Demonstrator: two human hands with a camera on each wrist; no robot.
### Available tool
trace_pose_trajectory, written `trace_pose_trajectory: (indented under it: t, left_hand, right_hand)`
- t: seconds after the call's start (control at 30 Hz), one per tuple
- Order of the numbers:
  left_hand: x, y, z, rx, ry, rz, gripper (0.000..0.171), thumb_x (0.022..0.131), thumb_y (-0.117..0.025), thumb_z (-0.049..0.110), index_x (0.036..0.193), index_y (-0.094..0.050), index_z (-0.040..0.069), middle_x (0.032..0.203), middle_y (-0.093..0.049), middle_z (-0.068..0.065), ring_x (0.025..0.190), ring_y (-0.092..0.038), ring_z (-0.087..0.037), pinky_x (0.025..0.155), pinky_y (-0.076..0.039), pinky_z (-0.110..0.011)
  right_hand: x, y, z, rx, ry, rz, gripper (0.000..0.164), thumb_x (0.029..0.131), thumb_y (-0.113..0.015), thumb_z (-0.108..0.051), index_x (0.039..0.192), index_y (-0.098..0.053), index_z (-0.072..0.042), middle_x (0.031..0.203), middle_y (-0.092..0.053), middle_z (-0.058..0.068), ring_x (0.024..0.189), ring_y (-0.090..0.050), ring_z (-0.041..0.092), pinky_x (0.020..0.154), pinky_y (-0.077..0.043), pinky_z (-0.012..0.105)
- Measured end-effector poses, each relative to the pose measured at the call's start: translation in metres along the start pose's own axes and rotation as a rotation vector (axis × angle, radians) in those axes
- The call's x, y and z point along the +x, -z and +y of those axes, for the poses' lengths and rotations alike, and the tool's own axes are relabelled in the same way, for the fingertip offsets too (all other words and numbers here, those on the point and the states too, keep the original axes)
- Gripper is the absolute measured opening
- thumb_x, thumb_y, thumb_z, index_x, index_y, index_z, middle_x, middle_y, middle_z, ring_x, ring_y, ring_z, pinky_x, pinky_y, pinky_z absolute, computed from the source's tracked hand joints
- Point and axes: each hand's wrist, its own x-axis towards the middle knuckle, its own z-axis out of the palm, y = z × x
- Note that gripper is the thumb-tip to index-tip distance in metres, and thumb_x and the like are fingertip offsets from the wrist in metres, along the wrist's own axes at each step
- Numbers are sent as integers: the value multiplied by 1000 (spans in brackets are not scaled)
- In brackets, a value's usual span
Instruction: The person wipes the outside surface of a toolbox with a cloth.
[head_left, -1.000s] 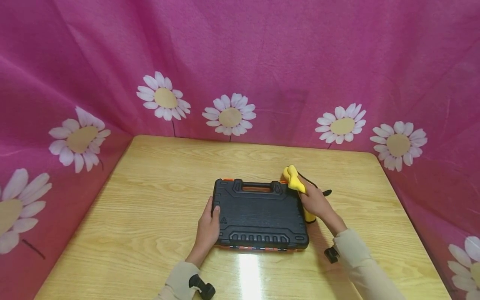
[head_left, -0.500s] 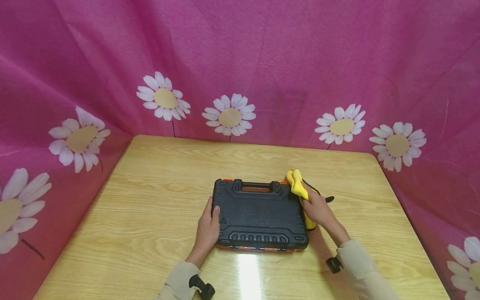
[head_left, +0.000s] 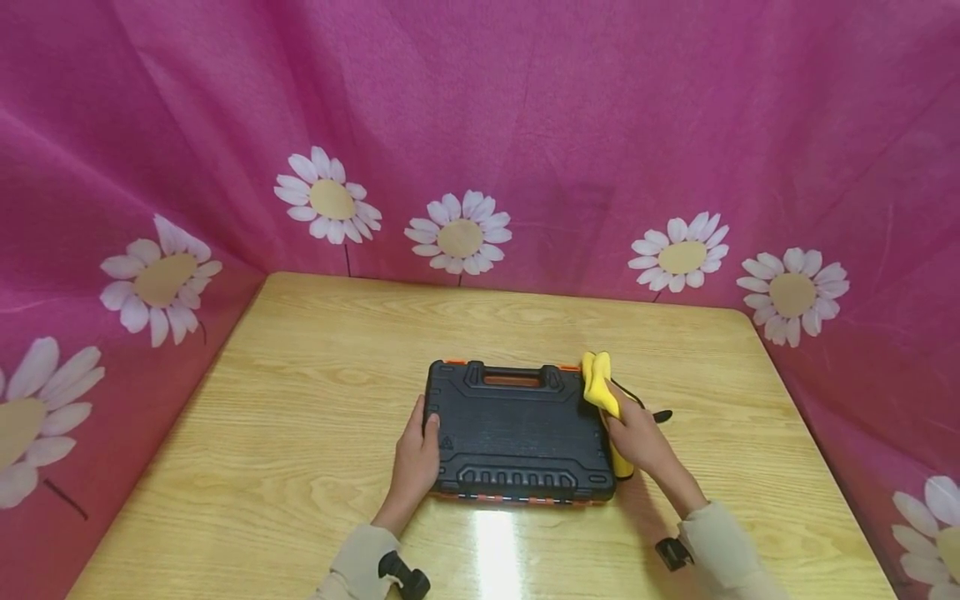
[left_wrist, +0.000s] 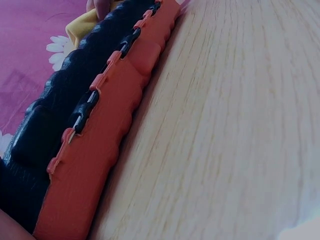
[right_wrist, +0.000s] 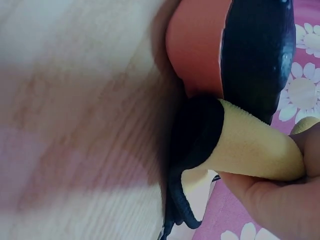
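Observation:
A black plastic tool case (head_left: 517, 425) with an orange-red lower half lies flat on the wooden table, carry handle on the far side. My left hand (head_left: 416, 458) holds its left edge, thumb on the top rim and fingers along the side. In my right hand (head_left: 637, 433) is a yellow cloth (head_left: 600, 383) with black edging, gripped at the case's right edge. Part of the cloth hangs down beside that edge. In the right wrist view, the cloth (right_wrist: 260, 145) is bunched between thumb and fingers and touches the case's side (right_wrist: 200, 45).
The wooden table (head_left: 322, 333) extends around the case on all sides. A pink curtain (head_left: 525, 125) with white daisies encloses its back and sides. A dark strap end (head_left: 662, 416) sticks out to the right of the right hand. Light reflects off the table in front.
My right hand has slid the cloth toward me along the case's right edge and slightly right. The left hand and the case have stayed in place.

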Motion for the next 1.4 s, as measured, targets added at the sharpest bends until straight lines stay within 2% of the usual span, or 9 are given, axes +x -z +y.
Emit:
trace_pose_trajectory:
  t: [0.4, 0.87, 0.97, 1.1, 1.2, 1.4]
  left_hand:
    - [-1, 1, 0, 8, 2, 6, 54, 109, -37, 22, 155, -24, -4, 158, -29, -23, 145, -26, -39, 116, -23, -54]
    - [-1, 0, 0, 5, -7, 11, 54, 109, -37, 21, 155, -25, -5, 157, -30, -23, 144, -26, -40, 116, -23, -55]
    - [0, 0, 0, 3, -13, 13, 54, 109, -37, 21, 155, -25, -5, 157, -30, -24, 144, -27, -40, 115, -24, -55]
    - [-1, -1, 0, -4, -16, 7, 53, 109, -37, 20, 155, -25, -5, 157, -30, -24, 144, -27, -40, 115, -24, -55]
    - [-2, 0, 0, -4, -26, 3, 53, 109, -37, 20, 155, -25, -5, 157, -30, -24, 144, -27, -40, 115, -25, -55]
    - [-2, 1, 1, -13, -38, 8, 53, 109, -37, 20, 155, -25, -5, 156, -31, -24, 144, -27, -41, 114, -25, -56]
  right_hand:
    - [-20, -4, -1, 23, 5, 9, 55, 100, -50, 0, 153, -34, 3, 136, -53, 31, 80, -57, 27, 69, -48, 39]
    - [-44, -6, -1, 26, -17, 15, 55, 99, -51, 1, 152, -36, 4, 136, -52, 33, 93, -59, 31, 75, -51, 45]
    - [-50, -7, -2, 29, -23, 16, 55, 98, -51, 1, 151, -37, 4, 134, -54, 33, 91, -59, 30, 73, -51, 43]
    - [-58, -7, -2, 60, -47, 4, 56, 99, -50, 2, 153, -36, 1, 135, -53, 33, 75, -58, 25, 63, -49, 37]
    - [-64, -7, -2, 70, -62, -1, 56, 99, -49, 2, 153, -36, 0, 137, -52, 32, 73, -57, 23, 63, -48, 35]
    - [-73, -9, -3, 57, -86, -7, 54, 101, -50, 1, 153, -37, 1, 138, -51, 31, 100, -61, 31, 76, -51, 42]
